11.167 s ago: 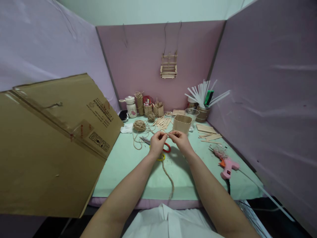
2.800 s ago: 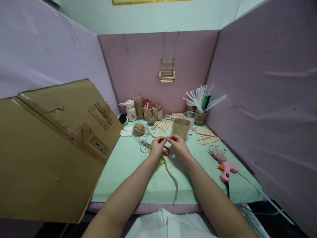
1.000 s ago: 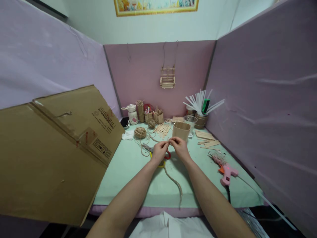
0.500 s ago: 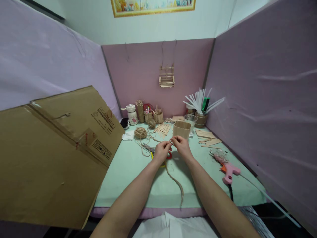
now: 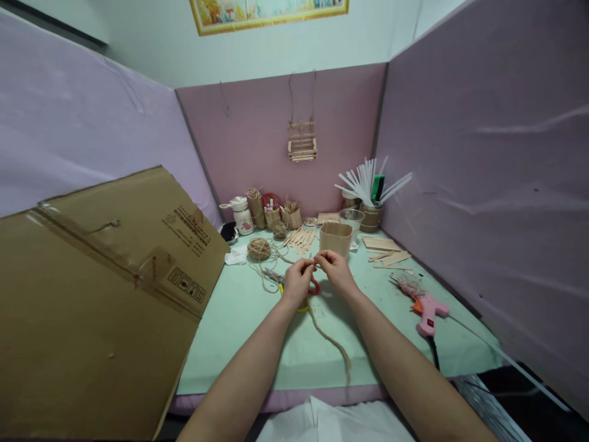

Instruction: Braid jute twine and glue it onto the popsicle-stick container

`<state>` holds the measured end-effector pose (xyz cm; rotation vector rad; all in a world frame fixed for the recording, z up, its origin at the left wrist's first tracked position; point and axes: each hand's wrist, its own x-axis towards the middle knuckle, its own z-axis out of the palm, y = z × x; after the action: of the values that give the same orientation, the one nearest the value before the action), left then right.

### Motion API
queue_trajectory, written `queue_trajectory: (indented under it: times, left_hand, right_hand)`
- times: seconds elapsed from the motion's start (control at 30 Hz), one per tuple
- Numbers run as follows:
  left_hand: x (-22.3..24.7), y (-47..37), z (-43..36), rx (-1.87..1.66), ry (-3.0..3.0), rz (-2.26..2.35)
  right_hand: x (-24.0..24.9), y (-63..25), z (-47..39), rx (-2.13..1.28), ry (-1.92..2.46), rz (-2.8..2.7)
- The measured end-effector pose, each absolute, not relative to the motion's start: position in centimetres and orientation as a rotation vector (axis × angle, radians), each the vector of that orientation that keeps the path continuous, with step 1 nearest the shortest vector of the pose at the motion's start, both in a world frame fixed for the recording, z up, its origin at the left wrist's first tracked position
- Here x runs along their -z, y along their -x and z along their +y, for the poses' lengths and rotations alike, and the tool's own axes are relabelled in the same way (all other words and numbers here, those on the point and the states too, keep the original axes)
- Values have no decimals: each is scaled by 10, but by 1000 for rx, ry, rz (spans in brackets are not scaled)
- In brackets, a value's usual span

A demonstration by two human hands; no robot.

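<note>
My left hand and my right hand meet above the middle of the table, fingertips pinched together on the jute twine. A braided-looking length of the twine trails from below my left hand toward the front edge. Scissors with red and yellow handles lie partly hidden under my left hand. Just behind my right hand stands a craft-stick container. Loose twine runs from a ball to the left. What lies between the fingertips is too small to make out fully.
At the right lies a pink glue gun with its cord. A large cardboard sheet leans on the left. Craft sticks, a clear cup, a white bottle and a pot of glue sticks stand or lie farther back.
The view has shifted and tilted slightly. Both hands keep their pinch close together, and the trailing twine end lies a little farther right.
</note>
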<state>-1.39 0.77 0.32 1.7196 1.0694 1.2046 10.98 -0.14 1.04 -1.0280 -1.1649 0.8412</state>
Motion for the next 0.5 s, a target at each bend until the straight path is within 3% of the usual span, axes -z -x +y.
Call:
queue_trajectory:
  times: [0.37,0.5]
  left_hand:
    - [-2,16,11,-1225,-1772,1109]
    - [-5,16,8,-1282,-1754,1113]
  right_hand:
    - [-11,-110,-3,-843,1024,-1161]
    - [-7,-112,2,-999,985,-1087]
